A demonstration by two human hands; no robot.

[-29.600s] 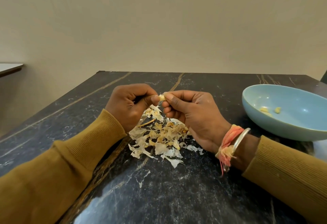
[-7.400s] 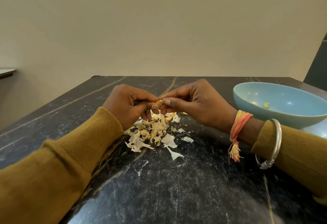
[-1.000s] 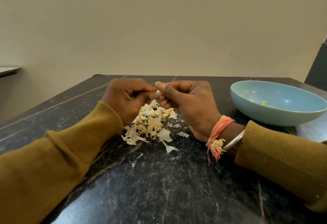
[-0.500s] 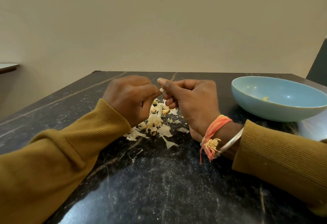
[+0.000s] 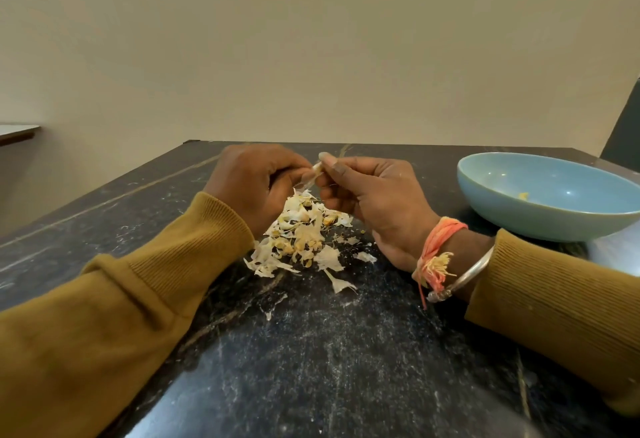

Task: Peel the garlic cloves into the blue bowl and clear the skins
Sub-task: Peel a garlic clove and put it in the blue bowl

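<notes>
My left hand [image 5: 256,183] and my right hand [image 5: 370,195] meet above the table, both pinching one small pale garlic clove [image 5: 317,169] between thumbs and fingertips. A thin strip of skin hangs from the clove. Right below the hands lies a heap of papery garlic skins [image 5: 299,235] mixed with yellowish bits. The blue bowl [image 5: 550,219] stands to the right, with a peeled clove [image 5: 523,196] inside it.
The dark marble table [image 5: 329,351] runs to a beige wall close behind. A pale shelf edge [image 5: 17,131] shows at far left, a dark object [image 5: 623,126] at far right. Loose skin flakes [image 5: 341,283] lie scattered near the heap.
Both hands have lifted slightly and drawn a little apart, and a strip of skin now hangs from the clove between them.
</notes>
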